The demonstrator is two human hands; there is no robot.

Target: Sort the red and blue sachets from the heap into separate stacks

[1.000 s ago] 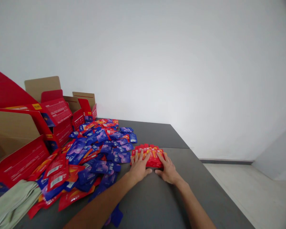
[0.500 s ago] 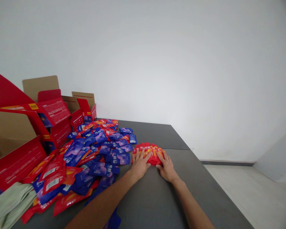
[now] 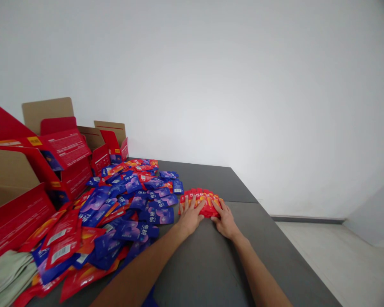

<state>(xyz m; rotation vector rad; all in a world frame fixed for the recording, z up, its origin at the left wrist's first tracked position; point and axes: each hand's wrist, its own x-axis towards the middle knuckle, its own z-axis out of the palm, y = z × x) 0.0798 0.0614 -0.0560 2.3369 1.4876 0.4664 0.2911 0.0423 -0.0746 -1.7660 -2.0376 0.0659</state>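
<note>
A row of overlapping red sachets (image 3: 201, 197) lies fanned out on the dark grey table (image 3: 205, 260). My left hand (image 3: 190, 217) rests on the left and near part of this row, fingers spread and stretched over the sachets. At the row's right end, my right hand (image 3: 224, 221) touches the sachets with its fingers extended and apart. Both hands are open, and parts of the sachets are hidden beneath the fingers. Left of my left hand spreads a loose heap of blue sachets (image 3: 160, 215) mixed with red sachets (image 3: 62, 251).
Open red cardboard boxes (image 3: 67, 149) stand along the left, against the white wall (image 3: 211, 85). A folded pale green cloth (image 3: 9, 273) lies at the near left corner. The table's right edge drops to a light floor (image 3: 323, 243).
The view has shifted slightly, with the boxes and heap sitting a little further left. My hands keep nearly the same spread pose on the red sachets.
</note>
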